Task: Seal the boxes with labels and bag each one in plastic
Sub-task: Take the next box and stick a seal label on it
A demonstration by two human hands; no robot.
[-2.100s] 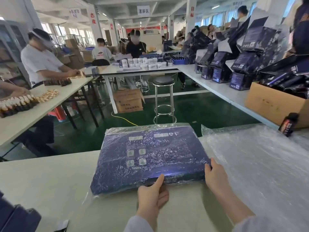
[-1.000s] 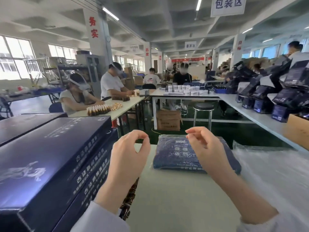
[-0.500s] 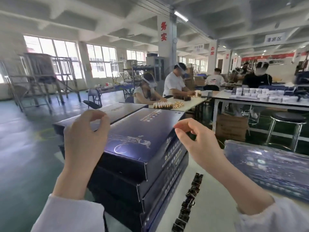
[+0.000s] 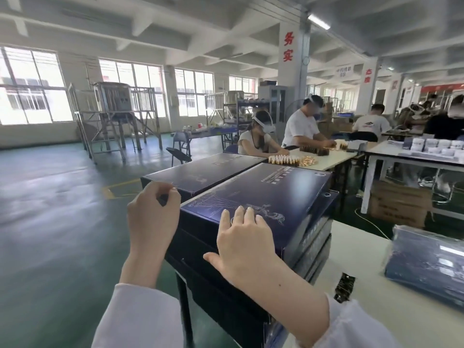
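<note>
Under the right hand, fingers laid flat, sits the topmost dark blue cardboard box of a stack. Beside it the left hand is curled (whether it grips anything, I cannot tell). Right of both hands, a plastic-bagged blue box lies on the white table.

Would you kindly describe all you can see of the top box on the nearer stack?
The top box is a long, flat, dark blue carton, seemingly glossy card, with a pale line drawing on its lid and small print at the far end. It lies closed on a stack of like boxes. The right hand rests flat-fingered on its near end; the left hand curls beside its near left corner, contact unclear.
</note>
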